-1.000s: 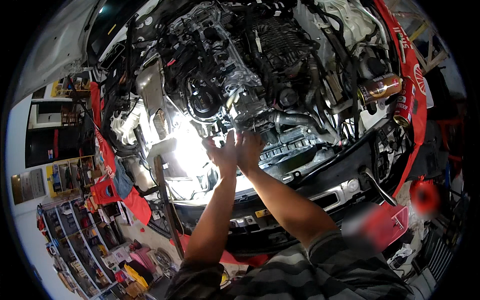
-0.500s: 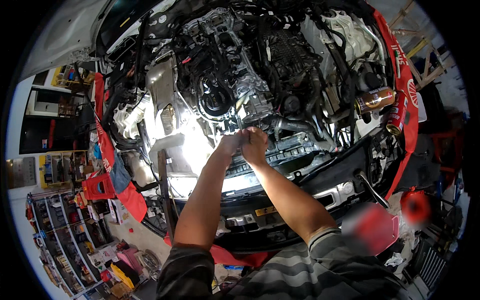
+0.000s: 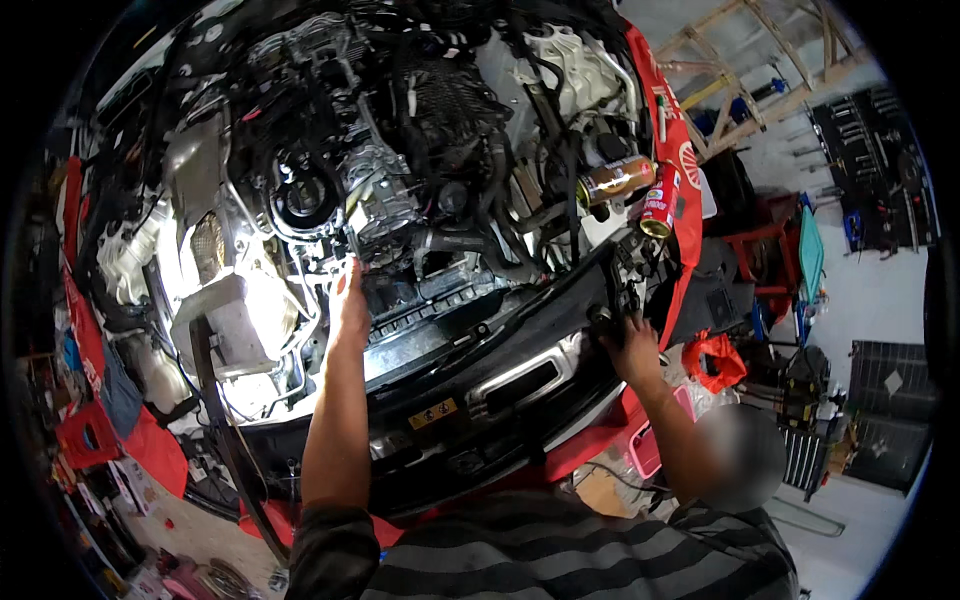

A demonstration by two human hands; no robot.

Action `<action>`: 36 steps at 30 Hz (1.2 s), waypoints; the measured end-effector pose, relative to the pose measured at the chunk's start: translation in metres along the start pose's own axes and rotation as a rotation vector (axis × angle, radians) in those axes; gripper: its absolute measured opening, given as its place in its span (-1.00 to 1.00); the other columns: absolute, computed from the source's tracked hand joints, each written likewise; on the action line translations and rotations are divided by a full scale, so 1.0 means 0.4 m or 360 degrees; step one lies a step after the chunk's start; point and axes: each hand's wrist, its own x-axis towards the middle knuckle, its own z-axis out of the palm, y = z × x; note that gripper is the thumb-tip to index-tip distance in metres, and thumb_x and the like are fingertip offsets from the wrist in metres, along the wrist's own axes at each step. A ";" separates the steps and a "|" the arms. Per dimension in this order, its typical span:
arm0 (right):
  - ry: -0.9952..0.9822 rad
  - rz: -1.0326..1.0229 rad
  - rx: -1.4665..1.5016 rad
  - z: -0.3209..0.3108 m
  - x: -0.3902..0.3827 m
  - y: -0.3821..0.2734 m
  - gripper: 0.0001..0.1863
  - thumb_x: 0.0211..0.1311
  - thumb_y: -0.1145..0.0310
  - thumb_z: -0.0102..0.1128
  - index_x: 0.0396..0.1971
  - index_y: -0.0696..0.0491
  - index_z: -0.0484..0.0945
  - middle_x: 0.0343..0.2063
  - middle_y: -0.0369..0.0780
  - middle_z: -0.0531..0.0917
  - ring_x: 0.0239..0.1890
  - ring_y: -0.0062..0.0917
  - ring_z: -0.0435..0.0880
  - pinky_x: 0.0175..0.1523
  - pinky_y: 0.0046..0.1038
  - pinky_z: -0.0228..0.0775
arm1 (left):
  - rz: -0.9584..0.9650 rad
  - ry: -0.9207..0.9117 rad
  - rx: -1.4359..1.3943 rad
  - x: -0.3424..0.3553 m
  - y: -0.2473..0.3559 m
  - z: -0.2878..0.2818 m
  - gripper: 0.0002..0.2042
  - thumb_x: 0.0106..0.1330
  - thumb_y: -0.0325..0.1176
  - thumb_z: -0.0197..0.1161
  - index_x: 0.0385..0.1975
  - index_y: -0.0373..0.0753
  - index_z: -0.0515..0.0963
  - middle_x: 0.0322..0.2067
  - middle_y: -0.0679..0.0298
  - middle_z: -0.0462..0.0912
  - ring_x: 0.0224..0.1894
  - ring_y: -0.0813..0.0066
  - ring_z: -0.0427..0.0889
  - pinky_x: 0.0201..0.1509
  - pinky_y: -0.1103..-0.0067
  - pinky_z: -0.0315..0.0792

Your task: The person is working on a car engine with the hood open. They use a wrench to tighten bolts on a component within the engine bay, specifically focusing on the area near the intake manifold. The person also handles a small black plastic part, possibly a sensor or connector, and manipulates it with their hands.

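1. Car engine, uncovered, left of centre in front of the person; long axis running away from that person, far end leaning slightly left.
2. Near end pointing toward the person and the black front panel, with a round black cover at its left.
3. Left hand right at that near end, fingers drawn together and pointing away, in bright light; cannot tell whether gripping a part.
4. Right hand well apart, at the right side of the front panel, fingers spread and bent downward; cannot tell whether closed on anything.
5. Past the right hand, gold-brown can lying on its side, red can just beside, both near the red fender cover.
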 end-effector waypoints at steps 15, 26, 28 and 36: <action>0.0201 -0.1250 0.0192 -0.119 0.192 -0.600 -0.64 0.07 0.06 0.20 -0.31 0.06 0.54 -0.56 -0.18 0.64 -0.67 -0.42 0.61 -0.56 -0.47 0.45 | 0.0033 -0.0327 -0.0362 0.071 -0.060 -0.043 -0.67 0.21 -0.19 0.21 -0.15 -0.27 0.41 -0.19 0.33 0.49 -0.09 0.55 0.33 0.07 0.55 0.14; 0.0074 -0.1359 0.0298 0.094 0.292 -0.763 -0.66 0.04 0.12 0.20 -0.33 0.10 0.55 -0.49 -0.19 0.62 -0.53 -0.36 0.63 -0.45 -0.40 0.48 | 0.0042 -0.0274 -0.0351 0.017 -0.009 -0.020 -0.86 0.22 -0.35 0.19 -0.33 -0.27 0.52 -0.36 0.35 0.55 -0.28 0.59 0.44 -0.15 0.65 0.27; 0.0023 -0.1294 0.0443 0.077 0.287 -0.779 -0.66 0.00 0.18 0.23 -0.31 0.14 0.55 -0.46 -0.15 0.63 -0.49 -0.28 0.63 -0.41 -0.36 0.47 | 0.0023 -0.0254 -0.0348 0.024 -0.016 -0.020 -0.86 0.22 -0.34 0.19 -0.34 -0.27 0.53 -0.36 0.35 0.55 -0.29 0.59 0.44 -0.16 0.65 0.27; -0.0047 -0.1295 -0.0279 0.031 0.295 -0.829 -0.73 -0.02 0.22 0.24 -0.35 0.04 0.53 -0.53 -0.23 0.57 -0.46 -0.37 0.62 -0.36 -0.41 0.46 | 0.0140 -0.0169 0.0041 0.026 0.002 -0.018 -0.84 0.19 -0.29 0.21 -0.40 -0.26 0.56 -0.44 0.35 0.54 -0.35 0.59 0.40 -0.22 0.62 0.26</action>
